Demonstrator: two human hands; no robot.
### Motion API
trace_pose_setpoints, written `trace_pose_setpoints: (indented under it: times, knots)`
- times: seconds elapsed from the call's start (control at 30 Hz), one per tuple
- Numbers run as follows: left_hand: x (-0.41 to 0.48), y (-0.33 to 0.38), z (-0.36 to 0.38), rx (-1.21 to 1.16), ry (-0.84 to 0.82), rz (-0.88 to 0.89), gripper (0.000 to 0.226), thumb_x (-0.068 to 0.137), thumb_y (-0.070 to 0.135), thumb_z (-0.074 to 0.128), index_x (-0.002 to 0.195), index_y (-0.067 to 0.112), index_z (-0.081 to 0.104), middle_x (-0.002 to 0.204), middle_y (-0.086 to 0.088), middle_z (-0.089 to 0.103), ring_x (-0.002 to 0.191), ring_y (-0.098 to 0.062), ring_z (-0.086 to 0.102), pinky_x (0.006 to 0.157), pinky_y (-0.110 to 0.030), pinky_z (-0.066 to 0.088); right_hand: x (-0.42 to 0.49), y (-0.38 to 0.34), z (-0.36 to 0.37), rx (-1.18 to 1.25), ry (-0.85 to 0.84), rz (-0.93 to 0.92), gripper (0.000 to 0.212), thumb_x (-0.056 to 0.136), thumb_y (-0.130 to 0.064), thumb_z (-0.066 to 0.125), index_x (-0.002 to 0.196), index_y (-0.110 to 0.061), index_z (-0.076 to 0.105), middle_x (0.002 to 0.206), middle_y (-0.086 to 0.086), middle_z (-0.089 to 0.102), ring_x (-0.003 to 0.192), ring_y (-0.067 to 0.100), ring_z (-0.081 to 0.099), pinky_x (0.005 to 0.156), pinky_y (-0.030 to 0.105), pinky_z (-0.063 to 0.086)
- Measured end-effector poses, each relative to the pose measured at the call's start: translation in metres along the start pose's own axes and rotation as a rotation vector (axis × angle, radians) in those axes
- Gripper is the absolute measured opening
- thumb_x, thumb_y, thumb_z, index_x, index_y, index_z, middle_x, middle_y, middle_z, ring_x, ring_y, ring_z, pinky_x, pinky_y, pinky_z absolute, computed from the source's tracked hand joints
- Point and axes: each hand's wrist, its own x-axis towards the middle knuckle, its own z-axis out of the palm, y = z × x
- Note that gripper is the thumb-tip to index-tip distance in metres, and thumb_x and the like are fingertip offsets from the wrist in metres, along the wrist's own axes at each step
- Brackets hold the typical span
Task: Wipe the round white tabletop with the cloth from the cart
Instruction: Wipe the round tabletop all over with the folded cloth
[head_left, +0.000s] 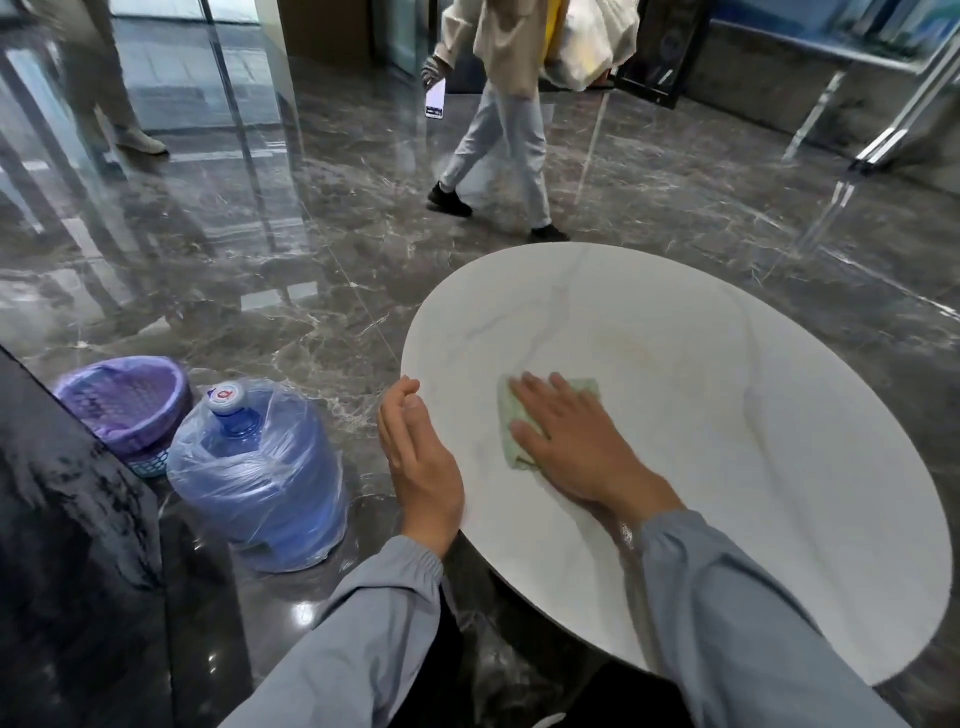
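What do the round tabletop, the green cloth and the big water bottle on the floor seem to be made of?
Tabletop: probably marble or marble-look stone, white, smooth, faint grey veins.
Cloth: soft woven or microfibre fabric, pale green, folded, matte.
Water bottle: translucent blue plastic, wrapped in clear crinkled film.

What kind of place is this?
Likely a public building lobby: a polished dark marble floor, glass wall panels, and a passer-by holding a phone beyond the round white tabletop.
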Motion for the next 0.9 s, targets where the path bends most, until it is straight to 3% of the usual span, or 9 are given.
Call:
trace_pose_setpoints:
  times: [0.1, 0.2, 0.37, 0.43, 0.5, 0.6, 0.7, 0.77, 0.9]
  knots:
    - [0.000, 0.002, 0.000, 0.019, -0.005, -0.004, 0.046, 0.105, 0.045, 0.028, 0.133, 0.020, 0.055, 0.133, 0.000, 0.057, 0.130, -0.019, 0.050, 0.106, -0.026, 0.041, -0.008, 0.062, -0.013, -0.041, 0.058, 0.286, 0.063, 0.109, -0.054, 0.023, 0.166, -0.034, 0.007, 0.174, -0.009, 0.004, 0.160, 0.024, 0.002, 0.127, 0.047, 0.007]
    - [-0.001, 0.003, 0.001, 0.006, 0.017, -0.004, 0.046, 0.105, 0.044, 0.029, 0.134, 0.020, 0.055, 0.134, 0.001, 0.058, 0.130, -0.017, 0.050, 0.106, -0.022, 0.040, -0.003, 0.062, -0.017, -0.014, 0.032, 0.420, 0.063, 0.109, -0.053, 0.020, 0.166, -0.032, 0.004, 0.174, -0.009, -0.002, 0.160, 0.027, -0.004, 0.126, 0.051, 0.001]
    - [0.001, -0.001, 0.000, -0.012, 0.057, -0.008, 0.045, 0.104, 0.049, 0.029, 0.133, 0.025, 0.055, 0.134, 0.003, 0.058, 0.132, -0.016, 0.051, 0.113, -0.037, 0.040, 0.021, -0.041, 0.005, -0.083, -0.022, 0.035, 0.064, 0.107, -0.054, 0.015, 0.165, -0.032, -0.002, 0.173, -0.011, -0.007, 0.159, 0.025, -0.012, 0.126, 0.052, -0.006]
    - [0.002, -0.001, 0.000, -0.025, 0.076, -0.007, 0.041, 0.104, 0.045, 0.031, 0.132, 0.028, 0.055, 0.135, 0.003, 0.058, 0.131, -0.014, 0.052, 0.114, -0.037, 0.040, 0.018, -0.074, 0.014, -0.093, -0.046, -0.156, 0.070, 0.100, -0.062, 0.005, 0.165, -0.036, 0.001, 0.173, -0.014, -0.006, 0.159, 0.020, -0.013, 0.127, 0.049, -0.008]
    - [0.002, -0.001, 0.000, -0.047, 0.084, -0.029, 0.039, 0.105, 0.042, 0.031, 0.133, 0.029, 0.054, 0.138, 0.003, 0.057, 0.132, -0.012, 0.052, 0.114, -0.035, 0.040, 0.019, -0.075, 0.014, -0.070, -0.058, -0.244, 0.068, 0.101, -0.065, 0.010, 0.165, -0.041, 0.005, 0.173, -0.017, -0.002, 0.159, 0.014, -0.011, 0.127, 0.045, -0.007]
    - [0.002, 0.003, 0.000, -0.043, 0.101, -0.035, 0.038, 0.109, 0.035, 0.033, 0.137, 0.022, 0.055, 0.140, -0.002, 0.057, 0.133, -0.016, 0.051, 0.112, -0.030, 0.040, 0.032, -0.029, 0.004, -0.030, -0.005, -0.114, 0.063, 0.108, -0.058, 0.027, 0.165, -0.042, 0.006, 0.173, -0.016, 0.002, 0.160, 0.015, -0.005, 0.127, 0.042, -0.002]
    - [0.001, 0.006, -0.001, -0.033, 0.094, -0.046, 0.036, 0.112, 0.031, 0.033, 0.139, 0.020, 0.054, 0.140, -0.005, 0.057, 0.131, -0.017, 0.051, 0.104, -0.017, 0.040, 0.041, 0.024, -0.011, -0.043, 0.029, 0.163, 0.063, 0.108, -0.056, 0.024, 0.165, -0.037, 0.006, 0.174, -0.010, 0.002, 0.160, 0.021, -0.002, 0.126, 0.045, 0.002]
    - [0.000, 0.007, 0.000, -0.031, 0.083, -0.046, 0.041, 0.108, 0.039, 0.032, 0.139, 0.023, 0.053, 0.139, -0.003, 0.057, 0.131, -0.017, 0.052, 0.105, -0.023, 0.042, 0.045, 0.028, -0.015, -0.034, 0.004, 0.265, 0.063, 0.108, -0.055, 0.020, 0.166, -0.035, 0.003, 0.174, -0.011, -0.003, 0.160, 0.023, -0.006, 0.126, 0.049, -0.002]
    - [0.000, 0.005, 0.000, -0.048, 0.093, -0.042, 0.045, 0.104, 0.041, 0.031, 0.140, 0.022, 0.053, 0.141, 0.000, 0.055, 0.132, -0.011, 0.050, 0.108, -0.020, 0.040, 0.050, -0.036, -0.002, -0.100, -0.033, 0.058, 0.062, 0.109, -0.051, 0.018, 0.165, -0.034, -0.003, 0.173, -0.012, -0.009, 0.159, 0.025, -0.012, 0.126, 0.052, -0.005]
